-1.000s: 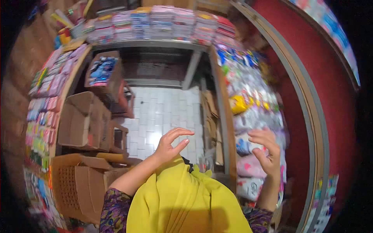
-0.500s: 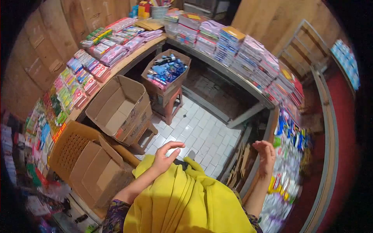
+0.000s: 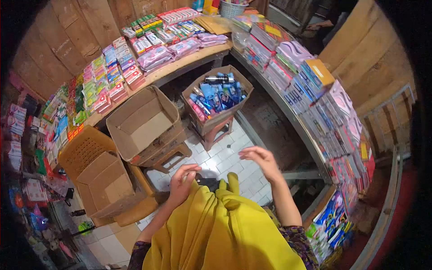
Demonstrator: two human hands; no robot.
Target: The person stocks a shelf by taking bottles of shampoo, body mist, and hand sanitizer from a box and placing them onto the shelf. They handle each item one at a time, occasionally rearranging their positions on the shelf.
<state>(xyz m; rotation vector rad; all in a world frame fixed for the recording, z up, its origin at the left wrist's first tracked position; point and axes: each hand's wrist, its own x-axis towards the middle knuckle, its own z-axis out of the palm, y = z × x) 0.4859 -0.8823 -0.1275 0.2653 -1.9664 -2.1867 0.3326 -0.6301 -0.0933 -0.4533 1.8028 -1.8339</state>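
My left hand (image 3: 182, 182) is held in front of the yellow cloth (image 3: 211, 229) over my body, fingers loosely bent and thumb apart, with nothing seen in it. To its right my right hand (image 3: 263, 164) is raised over the tiled floor, empty, its fingers stretched out toward the left. Neither hand touches any goods. Nearest ahead is a cardboard box (image 3: 196, 118) filled with blue, pink and dark bottles and tubes, standing on a stool (image 3: 209, 140). Left of it, a larger open cardboard box (image 3: 135, 155) with a bare bottom rests on another stool (image 3: 173, 156).
A yellow-brown plastic chair (image 3: 85, 143) holds another open cardboard box (image 3: 105, 198). Packaged goods cover the left wooden shelf (image 3: 186, 63). Stacked books and packs (image 3: 315, 108) line the right counter (image 3: 288, 117). At the back, another person's hand (image 3: 320, 25) shows in a doorway.
My view has turned right-to-left, so the boxes and shelves sit further right. My right hand has come inward, nearer the left one. The left hand's fingers are a little more bent.
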